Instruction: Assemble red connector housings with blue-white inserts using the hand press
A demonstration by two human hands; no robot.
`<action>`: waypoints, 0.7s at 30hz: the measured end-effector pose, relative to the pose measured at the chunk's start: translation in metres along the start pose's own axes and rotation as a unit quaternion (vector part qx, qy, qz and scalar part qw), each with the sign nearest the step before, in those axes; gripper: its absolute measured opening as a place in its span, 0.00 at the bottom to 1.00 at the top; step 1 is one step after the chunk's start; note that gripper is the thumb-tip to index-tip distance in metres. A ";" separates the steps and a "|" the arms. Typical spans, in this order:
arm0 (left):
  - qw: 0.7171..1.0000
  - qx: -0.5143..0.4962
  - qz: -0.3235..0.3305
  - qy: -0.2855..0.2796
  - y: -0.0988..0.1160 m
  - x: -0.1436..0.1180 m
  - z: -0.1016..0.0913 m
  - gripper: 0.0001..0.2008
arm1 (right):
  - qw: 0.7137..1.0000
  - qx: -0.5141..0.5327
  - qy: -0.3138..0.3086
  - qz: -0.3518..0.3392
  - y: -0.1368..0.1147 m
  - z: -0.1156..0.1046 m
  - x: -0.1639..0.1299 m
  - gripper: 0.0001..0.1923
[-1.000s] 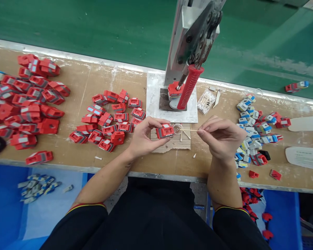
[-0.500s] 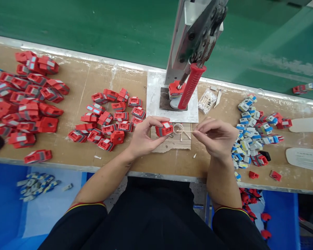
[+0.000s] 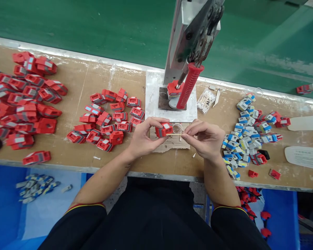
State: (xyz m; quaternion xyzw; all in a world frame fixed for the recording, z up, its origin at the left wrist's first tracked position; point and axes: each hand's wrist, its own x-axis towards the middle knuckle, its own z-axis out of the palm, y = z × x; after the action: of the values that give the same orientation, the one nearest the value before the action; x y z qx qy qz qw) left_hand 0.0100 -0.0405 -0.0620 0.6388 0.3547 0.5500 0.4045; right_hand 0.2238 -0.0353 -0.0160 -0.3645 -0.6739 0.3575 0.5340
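My left hand (image 3: 144,139) pinches a small red and grey toy car part (image 3: 163,129) above a scrap of cardboard (image 3: 172,144). My right hand (image 3: 205,139) holds a thin wooden stick (image 3: 173,134) whose tip touches the side of that part. A small clear round dish (image 3: 176,128) lies on the cardboard between my hands. Behind them stands a hand press (image 3: 191,41) with a red ribbed handle (image 3: 189,86), and one red part (image 3: 174,88) sits on its base.
Piles of red parts lie at the far left (image 3: 28,100) and centre left (image 3: 109,118). Blue, white and red pieces (image 3: 250,135) are heaped on the right. A bundle of sticks (image 3: 205,100) lies by the press. A green conveyor belt (image 3: 94,27) runs behind; blue bins (image 3: 21,205) sit below.
My right hand has moved left toward my left hand, bringing the stick's tip from over the dish onto the red part. The left hand has barely moved.
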 end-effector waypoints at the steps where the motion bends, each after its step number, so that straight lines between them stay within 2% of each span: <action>1: 1.000 0.000 0.001 0.001 0.000 0.000 0.000 0.14 | 1.000 -0.008 0.003 0.000 0.000 -0.002 0.000 0.10; 7: 1.000 0.007 0.025 0.000 0.000 0.001 -0.001 0.14 | 0.999 -0.046 0.005 -0.002 0.001 -0.009 0.001 0.10; 12: 1.000 0.014 0.017 0.006 0.002 0.002 -0.001 0.14 | 0.998 -0.063 0.009 -0.030 0.000 -0.022 0.003 0.10; 14: 1.000 0.011 0.008 0.007 0.002 0.002 -0.001 0.14 | 0.992 -0.117 -0.036 -0.025 0.004 -0.026 0.004 0.09; 18: 1.000 0.001 0.001 0.005 0.001 0.001 -0.002 0.13 | 0.959 -0.223 -0.175 -0.005 0.014 -0.024 0.007 0.05; 20: 1.000 -0.002 0.001 0.017 0.000 0.001 -0.003 0.14 | 0.961 -0.216 -0.172 -0.013 0.015 -0.031 0.008 0.05; 21: 1.000 -0.007 0.000 0.026 -0.001 0.001 -0.003 0.15 | 0.969 -0.210 -0.129 -0.022 0.014 -0.040 0.009 0.08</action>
State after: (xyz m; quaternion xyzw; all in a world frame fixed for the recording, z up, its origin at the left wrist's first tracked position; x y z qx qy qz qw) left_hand 0.0071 -0.0387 -0.0621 0.6211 0.3618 0.5689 0.3995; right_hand 0.2633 -0.0172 -0.0171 -0.4043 -0.8051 0.2398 0.3619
